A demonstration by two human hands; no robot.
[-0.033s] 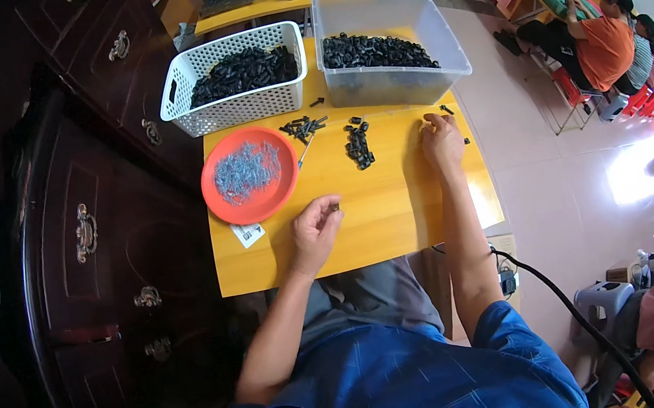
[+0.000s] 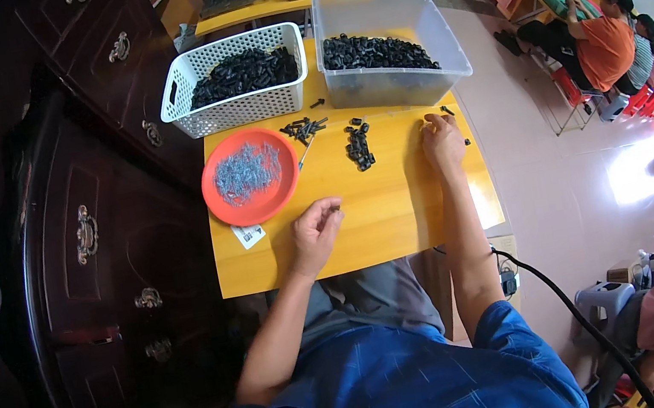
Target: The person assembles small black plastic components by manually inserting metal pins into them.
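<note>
Here, loosely curled hands [image 2: 317, 230], contents unclear, near stubby, glossy black pieces [image 2: 359, 149].

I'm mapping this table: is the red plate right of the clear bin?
No, the red plate lies left of the clear bin, in front of the white basket.

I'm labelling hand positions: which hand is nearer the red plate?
Left. The left hand is below and right of the red plate in the view; the right hand is farther, near the right edge of the yellow table.
</note>
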